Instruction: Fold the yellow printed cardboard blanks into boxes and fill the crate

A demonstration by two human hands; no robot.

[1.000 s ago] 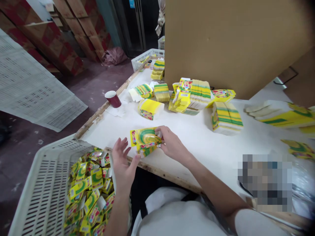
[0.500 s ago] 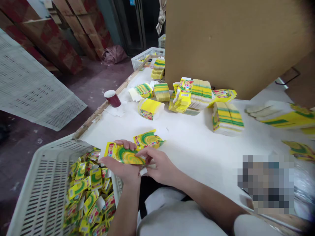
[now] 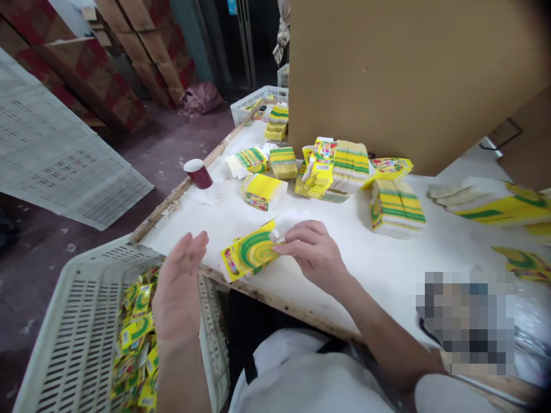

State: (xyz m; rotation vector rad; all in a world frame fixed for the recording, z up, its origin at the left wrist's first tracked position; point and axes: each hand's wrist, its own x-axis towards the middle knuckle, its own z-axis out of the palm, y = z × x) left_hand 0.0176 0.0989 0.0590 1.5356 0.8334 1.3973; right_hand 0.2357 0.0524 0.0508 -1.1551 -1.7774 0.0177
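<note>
Pinches the right end of a yellow-green carton point(image 3: 250, 252) between the fingers of the right hand point(image 3: 316, 252), above the near left part of the counter point(image 3: 383, 269). Holds the left hand point(image 3: 178, 292) open over a white crate point(image 3: 64, 332) of yellow boxes point(image 3: 138, 330) at near left.

I get bright table point(image 3: 365, 258) around the right hand point(image 3: 316, 252), dim floor point(image 3: 172, 143) beyond the left hand point(image 3: 178, 287). Pixelation, edge blur right of both.

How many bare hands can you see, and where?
2. The open left bare hand appears over the white perforated plastic crate; the right bare hand holds one end of a yellow-and-green printed carton. The pixelated patch might hide others.
</note>
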